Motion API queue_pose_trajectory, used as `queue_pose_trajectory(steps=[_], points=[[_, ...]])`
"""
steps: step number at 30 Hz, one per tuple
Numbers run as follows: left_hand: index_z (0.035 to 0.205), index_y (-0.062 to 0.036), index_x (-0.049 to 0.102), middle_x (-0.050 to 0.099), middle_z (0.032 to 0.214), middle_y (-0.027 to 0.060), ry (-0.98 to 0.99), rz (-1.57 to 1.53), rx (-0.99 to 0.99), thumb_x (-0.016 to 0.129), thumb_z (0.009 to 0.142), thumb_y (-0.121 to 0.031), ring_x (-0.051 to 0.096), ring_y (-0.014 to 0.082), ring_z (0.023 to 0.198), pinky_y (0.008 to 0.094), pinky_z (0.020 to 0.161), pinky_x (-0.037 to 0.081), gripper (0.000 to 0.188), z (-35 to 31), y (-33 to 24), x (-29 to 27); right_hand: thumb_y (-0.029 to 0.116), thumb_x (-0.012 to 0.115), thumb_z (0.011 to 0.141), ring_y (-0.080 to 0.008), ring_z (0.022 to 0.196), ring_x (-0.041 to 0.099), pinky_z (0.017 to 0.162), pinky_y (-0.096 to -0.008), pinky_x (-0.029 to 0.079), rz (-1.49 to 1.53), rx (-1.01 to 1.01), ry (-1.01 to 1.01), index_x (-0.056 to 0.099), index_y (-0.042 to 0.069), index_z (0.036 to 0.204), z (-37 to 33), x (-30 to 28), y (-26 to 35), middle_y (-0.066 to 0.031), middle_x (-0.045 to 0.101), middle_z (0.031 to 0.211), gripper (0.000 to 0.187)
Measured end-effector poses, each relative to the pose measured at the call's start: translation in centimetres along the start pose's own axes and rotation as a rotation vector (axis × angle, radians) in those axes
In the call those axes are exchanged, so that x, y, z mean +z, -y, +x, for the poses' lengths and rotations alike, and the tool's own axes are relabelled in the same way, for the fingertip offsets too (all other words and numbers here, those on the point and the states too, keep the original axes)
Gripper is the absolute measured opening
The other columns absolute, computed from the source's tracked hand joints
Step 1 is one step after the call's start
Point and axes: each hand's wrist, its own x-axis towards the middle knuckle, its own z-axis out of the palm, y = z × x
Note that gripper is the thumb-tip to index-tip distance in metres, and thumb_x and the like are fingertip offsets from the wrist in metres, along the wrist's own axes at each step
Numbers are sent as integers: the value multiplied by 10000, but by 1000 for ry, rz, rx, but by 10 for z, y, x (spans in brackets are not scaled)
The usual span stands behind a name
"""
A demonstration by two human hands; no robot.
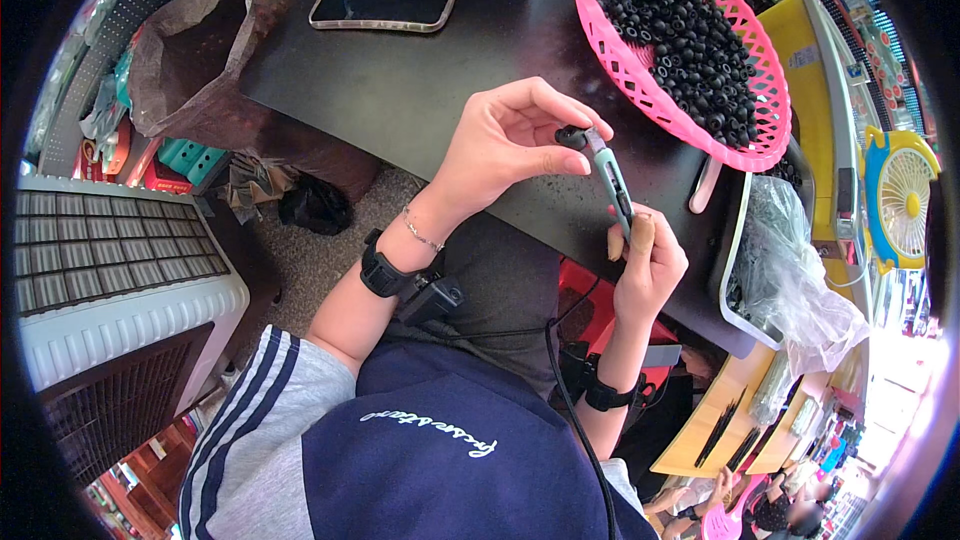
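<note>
Head view: your right hand [648,265] grips the tool [612,185] upright over the table's [400,90] near edge. Your left hand [500,145] pinches a black cap [572,136] on its tip; press it squarely, holding the tool steady.

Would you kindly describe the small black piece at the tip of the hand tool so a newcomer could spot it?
Start at the pink basket of black rubber pieces on the dark table. Below it, the left hand pinches one black piece onto the slim grey tool held by the right hand. It alone sits outside the basket.
</note>
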Motion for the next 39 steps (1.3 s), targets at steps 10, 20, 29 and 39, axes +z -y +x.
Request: queue_pose_trajectory(steps=[10,20,29,39], points=[[949,-37,593,658,1032,177,17,1,20,764,702,53,634,178,920,301,829,516,314,1,2,-1,132,526,971,-34,530,471,495,-184,334,2,-1,-1,654,-41,941,1,1,0,-2,574,606,218],[905,-29,589,662,1007,168,-25,-16,-43,762,687,62,630,174,914,297,813,509,292,0,-2,1,158,553,960,-30,540,458,499,-188,334,-37,-4,11,653,-33,925,0,-2,-2,14,562,600,218],[1094,7,598,606,1099,121,-92,-10,3,702,813,-16,592,140,947,253,787,492,300,0,5,-6,185,534,978,-28,531,420,491,-189,310,38,-2,-33,643,-38,959,-2,0,-4,5,559,607,249],[1165,26,563,623,1108,121,-66,92,-52,713,802,8,595,139,1006,259,878,501,394,1,3,-3,202,533,984,-27,563,424,504,-183,303,105,-11,-46,624,-34,985,-1,-1,-5,-3,573,660,253]])
